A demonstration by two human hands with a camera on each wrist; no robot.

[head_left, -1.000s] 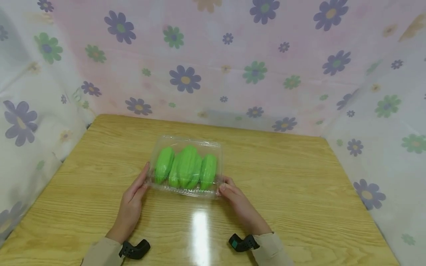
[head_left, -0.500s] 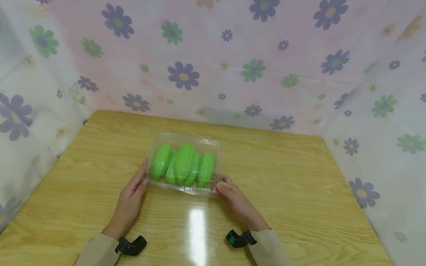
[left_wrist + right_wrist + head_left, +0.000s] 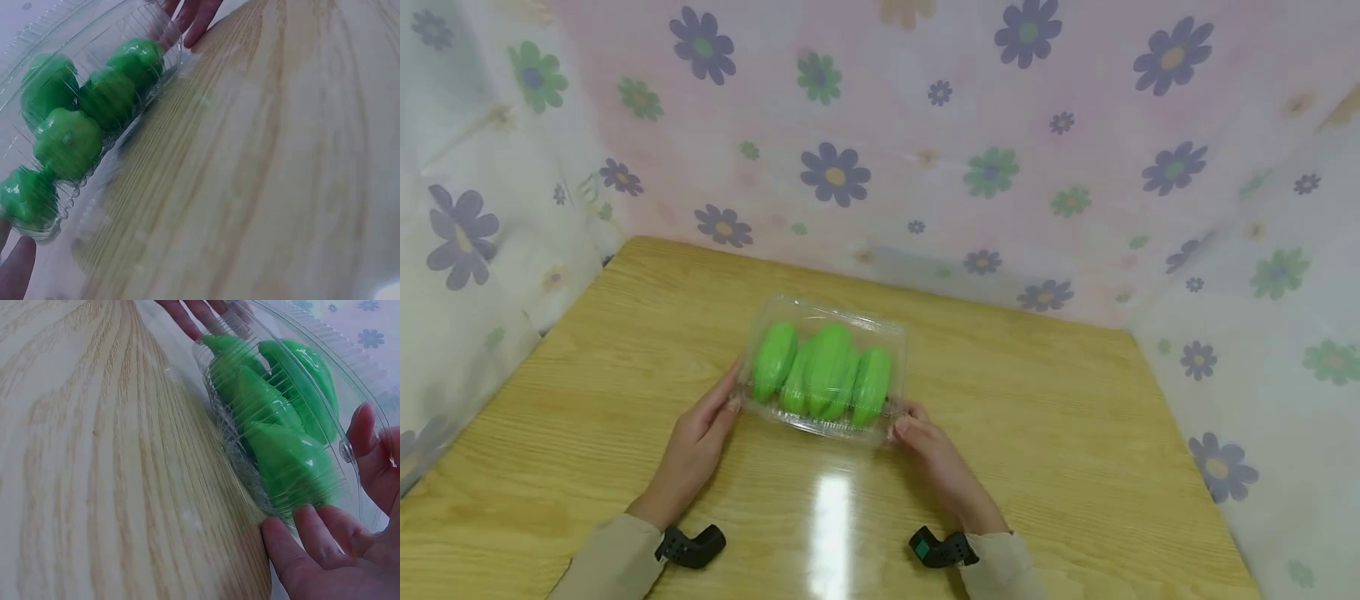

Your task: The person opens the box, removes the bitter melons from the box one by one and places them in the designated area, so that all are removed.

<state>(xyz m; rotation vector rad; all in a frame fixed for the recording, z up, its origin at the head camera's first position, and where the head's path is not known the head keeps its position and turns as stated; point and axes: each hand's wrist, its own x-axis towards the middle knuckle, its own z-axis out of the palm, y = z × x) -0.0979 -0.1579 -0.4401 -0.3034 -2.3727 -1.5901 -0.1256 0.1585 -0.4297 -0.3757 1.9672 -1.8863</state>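
Note:
A clear plastic clamshell box [image 3: 850, 309] with its lid down holds several bright green ridged fruits or gourds [image 3: 829, 367]. My left hand [image 3: 696, 442] holds the box by its left side, thumb near the front corner. At the right front corner my right hand [image 3: 938, 458] grips it, thumb on the edge and the other fingers mostly behind the side. The right wrist view shows right-hand fingers [image 3: 322, 540] low against the box, close over the table, and one digit up by the lid rim. Ribbed plastic walls blur the green things in both wrist views.
The wood-grain table [image 3: 1037, 433] spreads around the box, with a bright light reflection in front. Flower-printed cloth [image 3: 887, 125] hangs behind the table and along both sides. Black wrist devices [image 3: 692, 546] sit at the beige sleeves [image 3: 617, 558].
The head view has shifted and tilted slightly. Both hands keep the same hold on the box, which stays at about the same place over the table.

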